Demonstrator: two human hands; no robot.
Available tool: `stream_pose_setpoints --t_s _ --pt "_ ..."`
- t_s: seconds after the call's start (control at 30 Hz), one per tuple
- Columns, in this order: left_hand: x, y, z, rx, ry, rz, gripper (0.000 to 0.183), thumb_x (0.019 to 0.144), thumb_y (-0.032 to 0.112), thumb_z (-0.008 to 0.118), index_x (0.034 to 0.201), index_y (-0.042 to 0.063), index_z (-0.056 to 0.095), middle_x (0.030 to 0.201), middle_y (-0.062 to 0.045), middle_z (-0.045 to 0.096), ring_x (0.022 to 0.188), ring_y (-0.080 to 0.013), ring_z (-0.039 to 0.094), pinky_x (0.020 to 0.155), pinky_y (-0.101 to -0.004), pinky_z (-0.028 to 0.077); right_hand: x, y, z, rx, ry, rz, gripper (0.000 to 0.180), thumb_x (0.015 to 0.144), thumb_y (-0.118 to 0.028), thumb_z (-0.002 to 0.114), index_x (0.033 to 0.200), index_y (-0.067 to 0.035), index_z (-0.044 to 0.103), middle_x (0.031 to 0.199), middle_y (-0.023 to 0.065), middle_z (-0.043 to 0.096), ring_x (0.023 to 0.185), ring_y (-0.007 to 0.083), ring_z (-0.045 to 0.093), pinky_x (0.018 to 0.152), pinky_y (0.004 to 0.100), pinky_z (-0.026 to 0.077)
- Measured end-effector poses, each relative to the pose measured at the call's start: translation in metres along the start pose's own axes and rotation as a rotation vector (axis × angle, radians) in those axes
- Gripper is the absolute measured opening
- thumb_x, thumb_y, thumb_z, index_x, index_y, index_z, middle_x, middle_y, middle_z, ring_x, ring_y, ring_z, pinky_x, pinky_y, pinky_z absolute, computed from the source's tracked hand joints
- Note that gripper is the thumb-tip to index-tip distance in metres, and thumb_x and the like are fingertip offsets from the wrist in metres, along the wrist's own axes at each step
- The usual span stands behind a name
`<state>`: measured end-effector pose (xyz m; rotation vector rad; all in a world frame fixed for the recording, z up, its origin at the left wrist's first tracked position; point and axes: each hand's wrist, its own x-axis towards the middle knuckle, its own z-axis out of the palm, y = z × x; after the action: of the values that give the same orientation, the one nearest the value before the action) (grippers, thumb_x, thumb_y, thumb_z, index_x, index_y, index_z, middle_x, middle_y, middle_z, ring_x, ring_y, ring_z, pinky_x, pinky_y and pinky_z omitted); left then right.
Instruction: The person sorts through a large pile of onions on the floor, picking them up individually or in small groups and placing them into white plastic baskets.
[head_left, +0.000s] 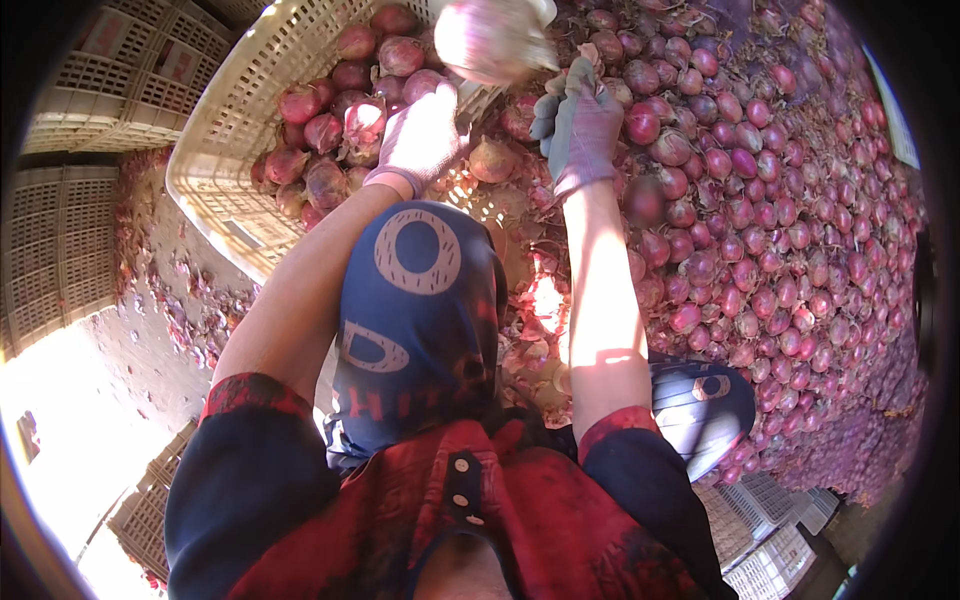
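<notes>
My left hand (424, 135), in a light knitted glove, is over the near right side of a cream plastic crate (217, 187) holding red onions (322, 133). A small dark thing shows by its fingers; what it grips is unclear. My right hand (581, 124), in a glove with grey-coated fingers, has bent fingers beside the onion heap (720, 165); a pale pinkish bit shows at the fingertips, and its grip is hidden. A large blurred onion (487, 41) appears above and between both hands, its support unclear. A brownish onion (493, 160) lies between the wrists.
The onion heap spreads over the right side. Stacked plastic crates (60, 240) stand at left, with more crates (772, 562) at lower right. Loose onion skins (536, 300) lie between my knees. Another blurred dark red onion (643, 201) is right of my right wrist.
</notes>
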<state>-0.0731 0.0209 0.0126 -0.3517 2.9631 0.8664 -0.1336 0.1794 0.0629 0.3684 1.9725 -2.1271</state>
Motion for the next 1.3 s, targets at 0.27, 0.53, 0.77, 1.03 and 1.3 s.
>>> stream_pose_setpoints --t_s 0.27,0.53,0.77,1.03,1.3 --pt "-0.004 0.007 -0.004 0.046 0.018 0.039 0.043 0.085 0.022 0.066 0.119 0.002 0.047 0.098 -0.023 0.062 0.094 -0.0393 0.063 0.08 -0.0475 0.051 0.147 0.167 -0.083 -0.743 0.146 -0.178 0.062 0.078 -0.042 0.075 0.117 0.005 0.061 0.11 0.0225 0.068 0.102 0.0332 0.065 0.09 0.0403 0.05" --pt "0.0 0.011 -0.005 -0.021 0.014 0.036 0.047 0.088 0.022 0.064 0.128 0.004 0.046 0.106 -0.022 0.062 0.098 -0.0389 0.062 0.083 -0.0462 0.05 0.21 0.211 -0.049 -0.562 -0.06 0.272 0.088 0.071 -0.047 0.081 0.134 0.004 0.048 0.129 0.0177 0.056 0.113 0.0268 0.059 0.08 0.0397 0.055" --pt "-0.006 0.014 -0.013 0.031 0.003 -0.024 0.047 0.085 0.027 0.066 0.123 0.004 0.05 0.107 -0.021 0.062 0.102 -0.0394 0.058 0.087 -0.0463 0.047 0.129 0.195 -0.06 0.348 -0.118 0.3 0.07 0.077 -0.024 0.083 0.135 -0.015 0.046 0.126 0.005 0.055 0.113 0.0235 0.057 0.078 0.0466 0.06" --pt "0.0 0.013 -0.005 0.112 0.027 0.037 0.045 0.087 0.035 0.065 0.118 0.005 0.052 0.101 -0.023 0.066 0.099 -0.0396 0.063 0.086 -0.0473 0.045 0.024 0.122 -0.109 0.747 -0.315 -0.073 0.051 0.094 -0.036 0.063 0.138 -0.017 0.045 0.133 0.0056 0.053 0.12 0.0276 0.055 0.095 0.0558 0.051" --pt "0.012 0.053 -0.075 0.065 -0.354 0.386 0.06 0.091 0.038 0.058 0.135 0.001 0.042 0.125 -0.027 0.057 0.112 -0.0378 0.059 0.096 -0.046 0.047 -0.047 0.021 -0.149 0.834 0.057 -0.228 0.071 0.092 -0.066 0.048 0.144 -0.018 0.04 0.146 0.0058 0.044 0.129 0.032 0.049 0.1 0.0576 0.046"
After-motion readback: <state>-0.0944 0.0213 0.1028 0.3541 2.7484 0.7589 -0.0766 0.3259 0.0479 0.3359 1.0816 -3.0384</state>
